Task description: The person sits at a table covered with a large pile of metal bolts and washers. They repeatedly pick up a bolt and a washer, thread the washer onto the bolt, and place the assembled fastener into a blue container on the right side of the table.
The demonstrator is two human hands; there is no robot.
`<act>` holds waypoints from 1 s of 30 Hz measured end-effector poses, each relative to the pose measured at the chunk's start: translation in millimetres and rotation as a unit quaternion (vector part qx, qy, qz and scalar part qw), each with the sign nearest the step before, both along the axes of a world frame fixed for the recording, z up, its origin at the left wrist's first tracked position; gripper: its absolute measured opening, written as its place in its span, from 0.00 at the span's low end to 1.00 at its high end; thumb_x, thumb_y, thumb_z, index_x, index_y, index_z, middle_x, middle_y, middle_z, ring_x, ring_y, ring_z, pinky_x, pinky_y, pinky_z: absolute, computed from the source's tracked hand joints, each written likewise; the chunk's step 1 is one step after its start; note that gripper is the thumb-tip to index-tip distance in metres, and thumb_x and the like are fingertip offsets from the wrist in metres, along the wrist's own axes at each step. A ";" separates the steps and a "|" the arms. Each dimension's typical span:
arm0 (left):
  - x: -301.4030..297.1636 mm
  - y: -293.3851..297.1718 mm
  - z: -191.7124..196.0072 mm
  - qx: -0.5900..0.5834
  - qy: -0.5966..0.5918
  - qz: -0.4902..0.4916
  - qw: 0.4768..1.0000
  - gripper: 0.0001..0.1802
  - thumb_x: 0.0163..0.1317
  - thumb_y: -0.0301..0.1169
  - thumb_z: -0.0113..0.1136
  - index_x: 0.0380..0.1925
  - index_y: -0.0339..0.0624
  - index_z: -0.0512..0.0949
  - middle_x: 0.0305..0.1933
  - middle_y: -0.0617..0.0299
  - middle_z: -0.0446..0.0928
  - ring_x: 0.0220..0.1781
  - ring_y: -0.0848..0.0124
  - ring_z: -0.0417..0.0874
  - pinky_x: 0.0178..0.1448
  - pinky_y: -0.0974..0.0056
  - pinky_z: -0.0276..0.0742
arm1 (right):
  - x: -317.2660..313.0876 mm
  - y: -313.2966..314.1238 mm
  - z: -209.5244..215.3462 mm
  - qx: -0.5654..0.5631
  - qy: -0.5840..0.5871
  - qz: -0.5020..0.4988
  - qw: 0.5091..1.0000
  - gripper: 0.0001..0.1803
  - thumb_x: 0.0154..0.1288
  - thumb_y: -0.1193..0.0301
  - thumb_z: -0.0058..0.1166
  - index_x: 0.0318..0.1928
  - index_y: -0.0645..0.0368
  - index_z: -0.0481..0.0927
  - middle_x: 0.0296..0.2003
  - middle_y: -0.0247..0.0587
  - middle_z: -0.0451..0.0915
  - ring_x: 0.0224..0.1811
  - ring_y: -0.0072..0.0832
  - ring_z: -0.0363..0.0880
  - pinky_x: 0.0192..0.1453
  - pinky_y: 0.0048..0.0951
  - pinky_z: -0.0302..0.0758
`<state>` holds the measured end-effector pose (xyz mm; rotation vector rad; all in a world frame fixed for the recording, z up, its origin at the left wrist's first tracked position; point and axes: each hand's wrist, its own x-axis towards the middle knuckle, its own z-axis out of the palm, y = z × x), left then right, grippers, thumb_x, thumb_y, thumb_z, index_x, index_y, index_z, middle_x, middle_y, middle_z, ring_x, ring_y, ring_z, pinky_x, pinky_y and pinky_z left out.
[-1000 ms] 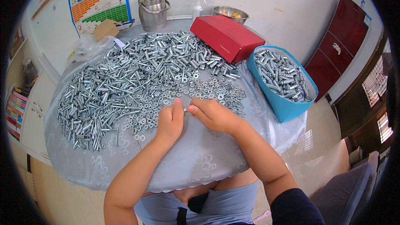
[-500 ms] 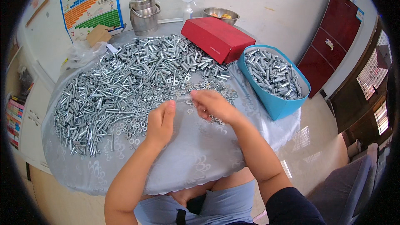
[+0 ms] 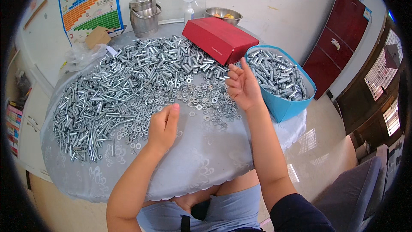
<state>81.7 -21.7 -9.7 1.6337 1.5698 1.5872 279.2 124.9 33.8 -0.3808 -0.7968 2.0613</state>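
Observation:
My left hand (image 3: 164, 126) is closed with the thumb on top, over the near side of the table; whatever its fingers may hold is hidden. Beside the blue fabric bin (image 3: 288, 111), my right hand (image 3: 245, 85) is raised with its palm showing. Its fingers are loosely bent and apart, and I see nothing in them. The bin is filled with metal bolts with sleeves (image 3: 277, 72). Loose washers and nuts (image 3: 205, 99) are scattered between and beyond my hands. A wide heap of silvery bolts and sleeves (image 3: 116, 81) covers the left and far parts of the table.
A red box (image 3: 221, 38) rests at the back of the heap. Behind it are a steel bowl (image 3: 224, 16), a spray bottle (image 3: 189, 10) and a lidded metal pot (image 3: 144, 17). A plastic bag (image 3: 83, 58) lies far left. The cloth-covered table (image 3: 201, 159) has a rounded near edge.
My right hand has moved away from the left, up and rightward to the bin's side, and its fingers have loosened. My left hand stays nearly in place. The view has shifted slightly.

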 end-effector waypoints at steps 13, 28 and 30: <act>-7.1 -8.3 14.0 0.008 0.035 0.041 0.999 0.22 0.65 0.40 0.42 0.18 0.35 0.66 0.12 0.53 0.63 0.15 0.62 0.63 0.23 0.60 0.60 | -24.8 -17.8 -12.5 0.067 -0.177 -0.082 0.979 0.09 0.62 0.65 0.49 0.30 0.56 0.69 0.18 0.23 0.63 0.17 0.14 0.59 0.16 0.16 0.52; -73.0 -10.2 23.1 0.025 0.351 0.311 0.883 0.14 0.53 0.35 0.56 0.33 0.35 0.72 0.35 0.52 0.73 0.39 0.56 0.73 0.44 0.54 0.66 | -75.4 -57.3 -13.2 0.474 -0.384 -0.163 0.776 0.07 0.57 0.71 0.55 0.28 0.62 0.74 0.16 0.25 0.69 0.19 0.11 0.63 0.22 0.17 0.61; -94.4 -18.8 23.4 -0.110 0.357 0.294 0.880 0.14 0.52 0.34 0.57 0.33 0.35 0.72 0.34 0.51 0.73 0.39 0.55 0.73 0.44 0.55 0.67 | -95.0 -71.5 -9.3 0.554 -0.426 -0.138 0.702 0.07 0.55 0.71 0.56 0.29 0.61 0.76 0.18 0.33 0.73 0.19 0.18 0.69 0.24 0.22 0.66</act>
